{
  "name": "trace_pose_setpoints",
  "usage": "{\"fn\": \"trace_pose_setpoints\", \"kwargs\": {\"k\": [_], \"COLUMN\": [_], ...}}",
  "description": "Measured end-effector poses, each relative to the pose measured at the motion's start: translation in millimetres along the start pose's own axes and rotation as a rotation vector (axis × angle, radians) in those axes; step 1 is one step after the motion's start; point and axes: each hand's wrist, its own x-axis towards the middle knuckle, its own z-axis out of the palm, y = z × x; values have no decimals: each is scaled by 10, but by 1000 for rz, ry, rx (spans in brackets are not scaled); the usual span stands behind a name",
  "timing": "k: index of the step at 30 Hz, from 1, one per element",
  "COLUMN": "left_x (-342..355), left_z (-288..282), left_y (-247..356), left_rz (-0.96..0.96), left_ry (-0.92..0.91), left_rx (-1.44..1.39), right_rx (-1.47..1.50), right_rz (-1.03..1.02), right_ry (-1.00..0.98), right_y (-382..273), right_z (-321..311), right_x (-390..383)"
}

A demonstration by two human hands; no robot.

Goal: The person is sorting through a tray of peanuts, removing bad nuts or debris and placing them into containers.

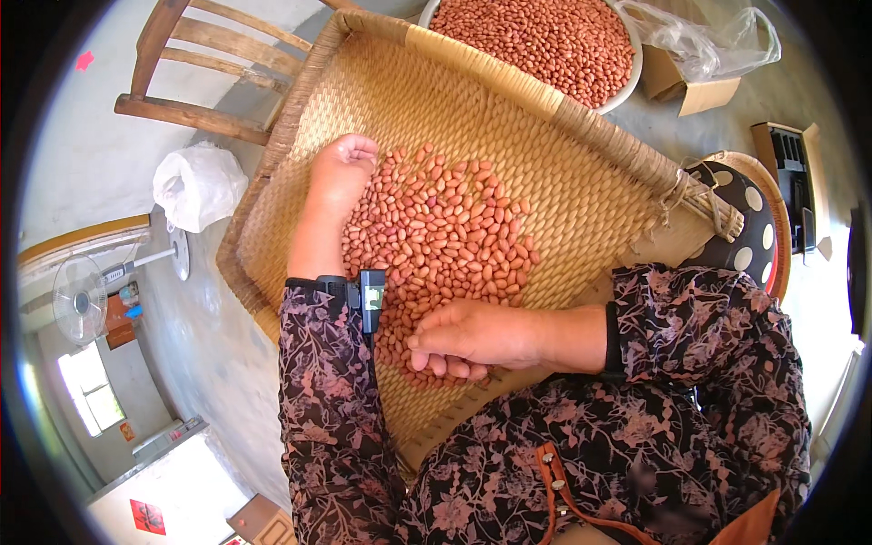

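Observation:
Reddish peanuts [445, 236] lie in a loose spread across a woven basket tray [581, 173], which is tilted in front of my body. At the far left edge of the peanuts is my left hand [342, 174], its fingers curled in; whatever they hold, if anything, is hidden. My right hand [459, 338] rests low over the near part of the peanuts, with thumb and fingers bent inward. I cannot see what lies inside its grasp. A dark band with a small device [371, 298] is on my left wrist.
Beyond the tray's rim stands a round bowl [636, 68] heaped with peanuts [536, 41]. A cardboard box [704, 95] with a clear plastic bag [718, 50] is beside it. A wooden chair [209, 118], a white bag [198, 186] and a fan [82, 300] are at left.

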Motion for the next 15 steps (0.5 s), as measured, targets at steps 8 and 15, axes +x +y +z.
{"fn": "trace_pose_setpoints", "kwargs": {"k": [8,15], "left_x": [-112,-111], "left_z": [64,276], "left_y": [-58,1], "left_rz": [108,149], "left_ry": [53,66], "left_rx": [118,171], "right_rx": [-5,-4], "right_rz": [51,22], "right_ry": [-27,-11], "right_y": [65,69], "right_z": [-3,-10], "right_x": [20,38]}}
